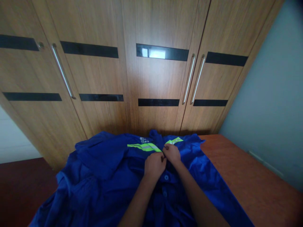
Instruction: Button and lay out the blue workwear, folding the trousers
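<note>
A blue work jacket [104, 176] lies spread out before me, its collar toward the wardrobe. Bright yellow-green reflective strips [145, 147] cross the chest, and small white lettering [144, 140] sits above the left one. Down the front placket run buttons, one of them a round blue button [166, 177] just below my hands. My left hand [154, 165] is closed on the placket edge. Close beside it and slightly higher, my right hand [172, 152] pinches the placket near the reflective strip. My fingers hide whatever part of the fastening lies between them.
Behind the jacket stands a wooden wardrobe [156, 78] with dark strips and long metal handles [188, 78]. A reddish-brown surface [248, 170] extends to the right, up to a pale wall [267, 119]. Dark reddish flooring [21, 186] shows at the lower left.
</note>
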